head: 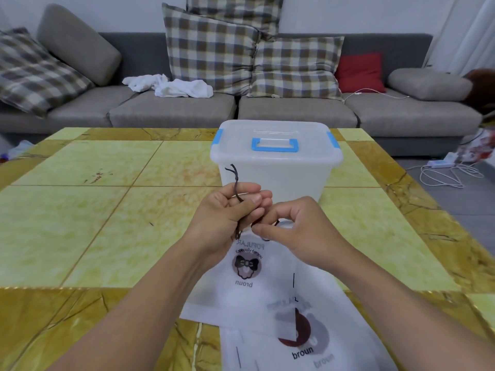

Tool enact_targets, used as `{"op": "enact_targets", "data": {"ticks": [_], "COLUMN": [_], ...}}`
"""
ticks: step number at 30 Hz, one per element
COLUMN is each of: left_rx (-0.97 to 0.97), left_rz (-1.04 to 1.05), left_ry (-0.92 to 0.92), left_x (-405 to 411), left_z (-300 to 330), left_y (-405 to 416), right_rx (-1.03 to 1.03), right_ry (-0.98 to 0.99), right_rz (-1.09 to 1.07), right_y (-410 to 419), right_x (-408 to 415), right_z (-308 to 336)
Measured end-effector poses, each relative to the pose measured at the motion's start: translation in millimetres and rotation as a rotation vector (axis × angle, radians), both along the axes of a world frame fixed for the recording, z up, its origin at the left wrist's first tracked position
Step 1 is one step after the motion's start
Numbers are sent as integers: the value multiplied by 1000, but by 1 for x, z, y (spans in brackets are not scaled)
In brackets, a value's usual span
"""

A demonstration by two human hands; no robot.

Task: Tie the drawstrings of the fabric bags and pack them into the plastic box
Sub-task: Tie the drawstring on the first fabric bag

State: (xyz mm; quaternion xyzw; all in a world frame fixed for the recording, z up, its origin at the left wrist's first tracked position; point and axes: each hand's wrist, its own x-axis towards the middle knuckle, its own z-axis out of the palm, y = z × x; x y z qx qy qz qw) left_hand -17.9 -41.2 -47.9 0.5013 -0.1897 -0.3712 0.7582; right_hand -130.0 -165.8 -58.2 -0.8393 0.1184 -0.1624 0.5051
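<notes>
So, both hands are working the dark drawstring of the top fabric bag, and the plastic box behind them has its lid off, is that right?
Not quite: the head view shows the plastic box with its lid on. The rest holds: the left hand and right hand are both working the dark drawstring of the top fabric bag.

I saw a table (112,210) with yellow-green marble tiles and gold-brown borders. Behind it stood a grey sofa (294,111). Plaid cushions (214,46) leaned on its back, a grey bolster (77,42) at the left, a red cushion (360,72) and another grey pillow (428,84) at the right. White cloth (171,85) lay crumpled on the seat. A white cable (375,91) ran across the right seat. A power strip (439,163) with coiled cord lay on the floor at the right.
</notes>
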Motion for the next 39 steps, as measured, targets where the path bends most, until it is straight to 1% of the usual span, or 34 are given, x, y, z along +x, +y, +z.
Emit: {"op": "enact_targets", "data": {"ticks": [4,5,12,15,18,21,23,24,26,28,31,33,34,35,36,39], "left_rx": [-2,-8,-55,-65,-83,-89,-96,-98,-100,-102,-112,-114,-114,-114,-115,-98], "left_rz": [-17,-16,58,82,89,55,33,29,30,35,38,42,44,44,42,47], "left_ry": [-10,0,-41,-85,-99,-132,-144,-146,-150,-142,-130,-132,-133,-134,-135,-145], "left_x": [0,1,3,3,2,-1,-2,-3,-2,0,1,1,1,1,1,2], "left_z": [1,1,-1,-1,-1,-1,-1,-1,-1,-2,-2,-2,-2,-3,-3,-3], "left_y": [2,2,-1,-3,-3,-3,-3,-3,-4,-4,-3,-4,-4,-5,-5,-4], "right_rx": [-142,-149,-72,-13,36,99,141,205,422,687,986,1163,1214,1209,1157,888], "right_ry": [-99,-130,-236,-229,-160,-93,-86,-90,-90,-87,-83,-107,-121,-128,-124,-121], "right_rz": [-133,-156,-243,-253,-258,-238,-236,-228,-183,-73,83,102,93,75,49,-80], "right_y": [0,0,-6,-5,-6,-3,-1,0,-1,-5,-11,-13,-13,-14,-14,-13], "right_x": [3,3,3,4,5,5,5,6,6,4,0,1,1,2,2,3], "right_z": [-2,-1,-2,-3,1,3,3,3,6,11,16,16,16,16,15,5]}}
